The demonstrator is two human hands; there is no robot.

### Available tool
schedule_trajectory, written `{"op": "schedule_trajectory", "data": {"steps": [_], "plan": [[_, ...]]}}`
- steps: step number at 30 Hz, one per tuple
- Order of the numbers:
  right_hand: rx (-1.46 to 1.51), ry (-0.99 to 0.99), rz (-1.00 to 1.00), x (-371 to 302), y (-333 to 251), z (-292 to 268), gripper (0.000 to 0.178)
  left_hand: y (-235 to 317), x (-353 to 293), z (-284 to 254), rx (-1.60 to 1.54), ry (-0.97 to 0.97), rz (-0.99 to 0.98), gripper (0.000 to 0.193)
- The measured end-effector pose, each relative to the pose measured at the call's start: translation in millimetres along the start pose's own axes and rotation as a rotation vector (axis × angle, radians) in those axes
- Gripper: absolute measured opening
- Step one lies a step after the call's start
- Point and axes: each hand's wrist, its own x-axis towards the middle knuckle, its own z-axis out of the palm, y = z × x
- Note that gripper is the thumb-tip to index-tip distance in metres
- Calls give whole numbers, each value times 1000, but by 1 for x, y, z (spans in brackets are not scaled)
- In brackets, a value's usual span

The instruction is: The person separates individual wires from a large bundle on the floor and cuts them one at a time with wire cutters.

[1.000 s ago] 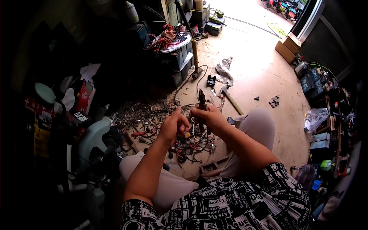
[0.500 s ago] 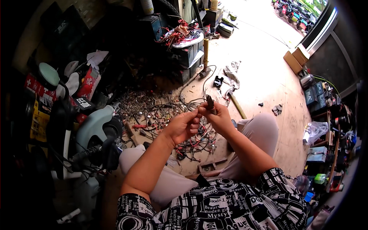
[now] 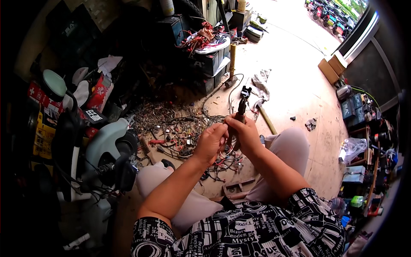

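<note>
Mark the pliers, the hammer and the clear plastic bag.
Pliers (image 3: 242, 107): head view, on the exposed metal head.
Hammer (image 3: 268, 120): head view, midway along the handle.
Clear plastic bag (image 3: 353, 148): head view, on its crumpled middle.

Pliers (image 3: 242, 107) mtl; hammer hndl (image 3: 268, 120) smth wood; boxes (image 3: 329, 71) matt cardbd.

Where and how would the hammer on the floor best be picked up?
Probably by the middle of the hammer's handle, reaching down from above and its right: it lies flat, the long straight handle slanting toward the person's right knee, the head at the far end. The right hand, left of it, already holds a dark pliers-like tool.
</note>
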Motion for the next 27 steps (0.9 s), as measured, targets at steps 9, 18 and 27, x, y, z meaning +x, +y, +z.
{"op": "schedule_trajectory", "data": {"steps": [9,18,27], "plan": [[206,29,76,31,-2,-23,14,-8,-11,8,292,-63,58,28],[-304,-255,45,9,-7,-17,20,6,-6,-18,548,3,151,26],[-52,-204,206,13,-7,-29,18,9,-4,-17,846,-20,388,18]]}}
